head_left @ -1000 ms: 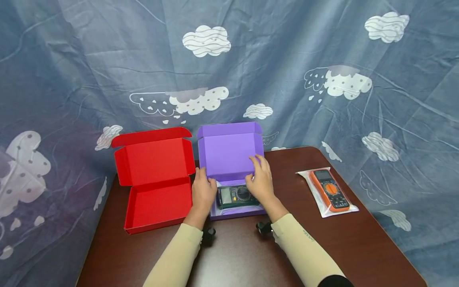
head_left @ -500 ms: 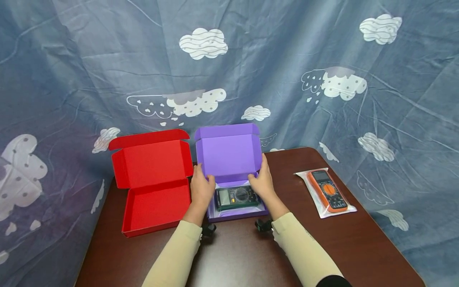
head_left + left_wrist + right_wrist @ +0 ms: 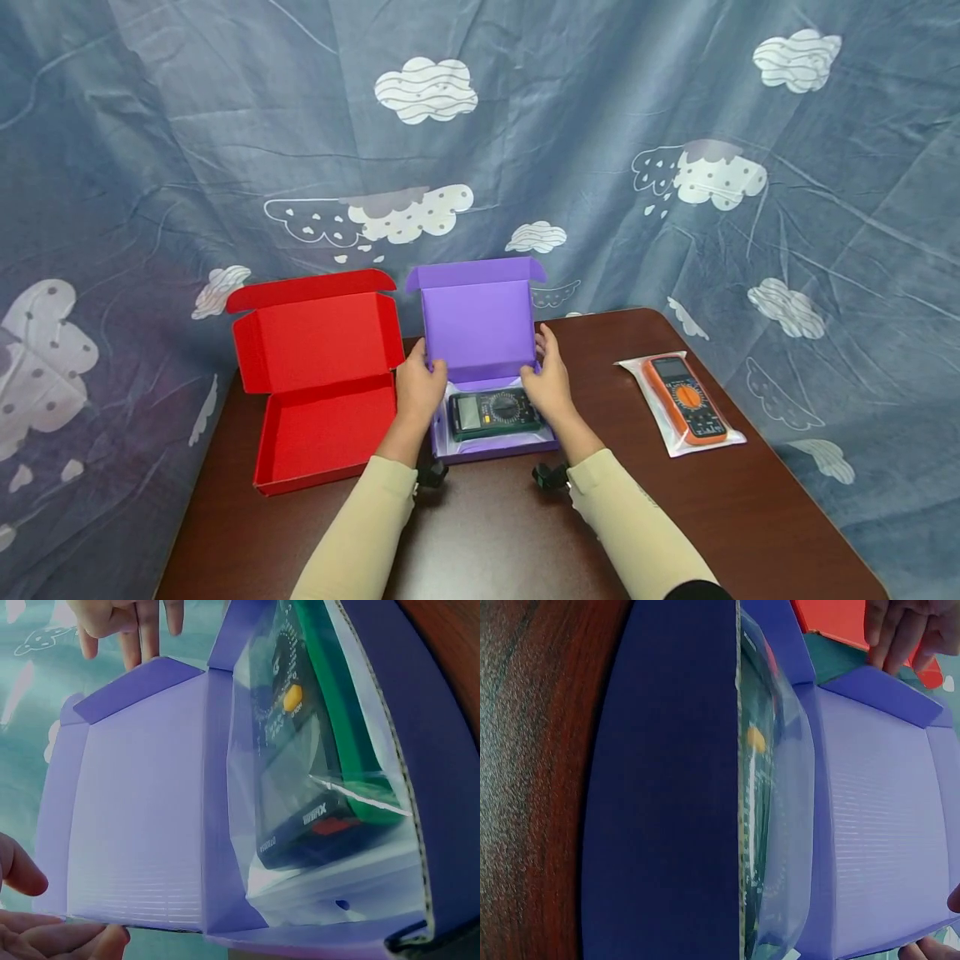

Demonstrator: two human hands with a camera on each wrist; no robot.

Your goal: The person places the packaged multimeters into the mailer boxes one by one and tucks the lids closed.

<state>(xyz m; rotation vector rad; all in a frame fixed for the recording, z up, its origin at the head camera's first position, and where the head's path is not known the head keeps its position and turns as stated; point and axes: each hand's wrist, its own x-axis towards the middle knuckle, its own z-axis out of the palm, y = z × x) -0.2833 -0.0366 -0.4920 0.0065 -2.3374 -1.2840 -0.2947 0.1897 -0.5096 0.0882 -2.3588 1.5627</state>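
Note:
A purple cardboard box [image 3: 480,329] stands with its lid raised, in the middle of the head view. Inside its base lies a dark green multimeter [image 3: 495,413] in clear plastic, its yellow button facing up. My left hand [image 3: 420,387] is at the lid's left side, its fingers against the left side flap [image 3: 425,329], which is folded inward. At the right side my right hand [image 3: 549,385] has its fingers outside the other flap, also turned in. The left wrist view shows those fingers [image 3: 150,637] extended behind the bent right flap [image 3: 142,688]. Both thumbs are apart from the fingers.
To the left stands a red box [image 3: 330,421], lid up, close beside the purple one. On the right of the brown table [image 3: 637,500] lies an orange multimeter [image 3: 686,398] in a plastic bag. A blue cloud-print curtain [image 3: 585,100] hangs behind the table.
My right hand has moved from over the green multimeter to the lid's right side. Both side flaps of the purple lid have since swung inward under my hands.

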